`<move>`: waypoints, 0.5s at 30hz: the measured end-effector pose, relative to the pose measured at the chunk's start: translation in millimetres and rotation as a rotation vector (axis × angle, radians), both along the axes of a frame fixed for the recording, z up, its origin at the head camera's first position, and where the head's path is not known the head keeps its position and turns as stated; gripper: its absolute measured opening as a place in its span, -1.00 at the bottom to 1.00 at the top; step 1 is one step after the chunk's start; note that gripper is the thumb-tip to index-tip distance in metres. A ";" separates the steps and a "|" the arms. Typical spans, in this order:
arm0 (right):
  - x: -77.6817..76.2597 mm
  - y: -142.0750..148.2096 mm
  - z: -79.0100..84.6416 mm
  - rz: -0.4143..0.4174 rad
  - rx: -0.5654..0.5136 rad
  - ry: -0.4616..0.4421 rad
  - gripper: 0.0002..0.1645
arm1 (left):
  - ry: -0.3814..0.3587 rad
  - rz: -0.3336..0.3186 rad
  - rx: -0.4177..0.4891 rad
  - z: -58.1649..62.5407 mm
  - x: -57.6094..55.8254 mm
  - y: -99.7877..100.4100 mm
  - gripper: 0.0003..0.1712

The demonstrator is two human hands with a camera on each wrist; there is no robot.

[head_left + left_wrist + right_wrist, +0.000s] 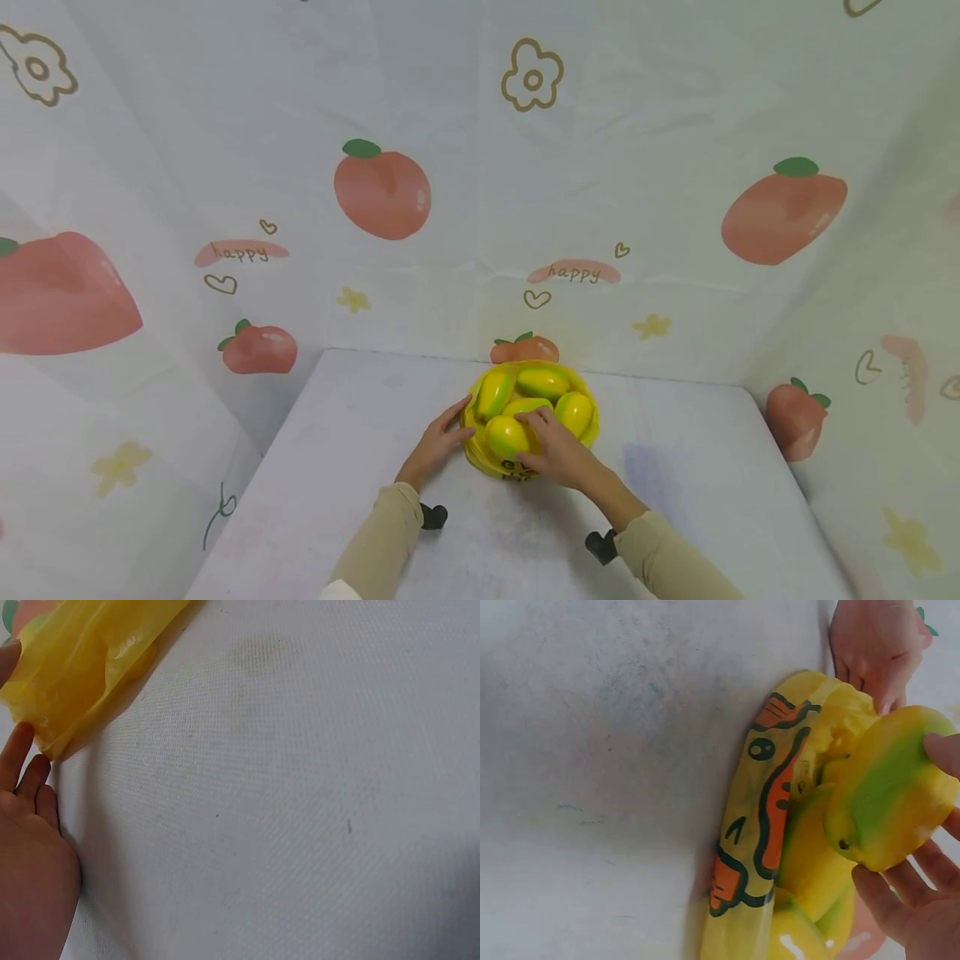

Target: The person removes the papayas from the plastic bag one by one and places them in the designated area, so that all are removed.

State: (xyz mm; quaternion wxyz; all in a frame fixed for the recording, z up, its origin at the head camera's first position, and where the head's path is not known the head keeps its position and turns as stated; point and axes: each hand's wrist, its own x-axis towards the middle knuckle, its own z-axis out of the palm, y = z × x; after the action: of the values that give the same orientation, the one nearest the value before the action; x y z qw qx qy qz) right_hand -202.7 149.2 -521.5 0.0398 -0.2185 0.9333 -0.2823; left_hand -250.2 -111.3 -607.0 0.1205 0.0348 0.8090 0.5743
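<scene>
A yellow plastic bag (595, 427) sits low on the table with its mouth spread wide. It has a printed cartoon face, seen on its side in the right wrist view. Several yellow-green mangoes (493, 394) lie in it. My right hand (561, 452) holds the front mango (896, 787) between thumb and fingers, above other mangoes at the bag's near side. My left hand (435, 447) is at the bag's left side with fingers extended. In the left wrist view, its fingertips (24, 735) touch the crinkled plastic.
The white table (360, 400) runs back to a hanging white cloth (465, 275) printed with fruit, flowers and "happy". The same cloth closes both sides. Dark wrist straps (433, 517) show beside the beige sleeves (382, 533).
</scene>
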 end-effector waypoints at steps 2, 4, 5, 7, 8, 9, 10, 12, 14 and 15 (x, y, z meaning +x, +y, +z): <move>0.1 0.4 2.6 0.003 -0.008 0.006 -0.29 | -0.008 0.000 0.002 -0.6 0.3 -0.1 -0.27; -0.2 1.0 5.2 0.000 -0.013 0.009 -0.27 | -0.011 -0.001 0.004 -0.8 0.4 -0.1 -0.27; -0.5 1.3 6.7 -0.003 -0.018 0.011 -0.26 | -0.013 0.000 0.005 -1.1 0.2 -0.2 -0.27; -1.5 2.3 9.0 -0.012 -0.026 0.022 -0.25 | -0.009 -0.002 0.005 -1.0 -0.3 -0.2 -0.27; -2.2 2.9 10.0 -0.021 -0.027 0.024 -0.24 | -0.007 0.000 0.006 -1.0 -0.6 -0.2 -0.27; -2.9 3.4 10.9 -0.029 -0.029 0.027 -0.24 | -0.007 0.000 0.009 -0.3 -0.9 -0.1 -0.27; -3.7 4.1 11.7 -0.036 -0.027 0.032 -0.24 | -0.010 -0.001 0.013 -0.1 -1.1 -0.1 -0.27; -5.2 5.7 13.4 -0.050 -0.035 0.029 -0.23 | -0.007 -0.001 0.018 0.1 -1.3 -0.4 -0.27; -6.3 7.6 15.3 -0.069 -0.047 0.020 -0.23 | -0.016 -0.002 0.024 0.1 -1.4 -0.8 -0.27; -7.0 8.9 16.0 -0.076 -0.055 0.023 -0.23 | -0.022 -0.002 0.026 -0.1 -1.4 -1.0 -0.27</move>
State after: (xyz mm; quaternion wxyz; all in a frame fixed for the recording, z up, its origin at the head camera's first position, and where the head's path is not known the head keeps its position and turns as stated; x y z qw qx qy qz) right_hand -209.7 158.0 -505.5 0.0122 -0.1870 0.9333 -0.3065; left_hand -251.6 -112.3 -607.1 0.1294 0.0308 0.8000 0.5851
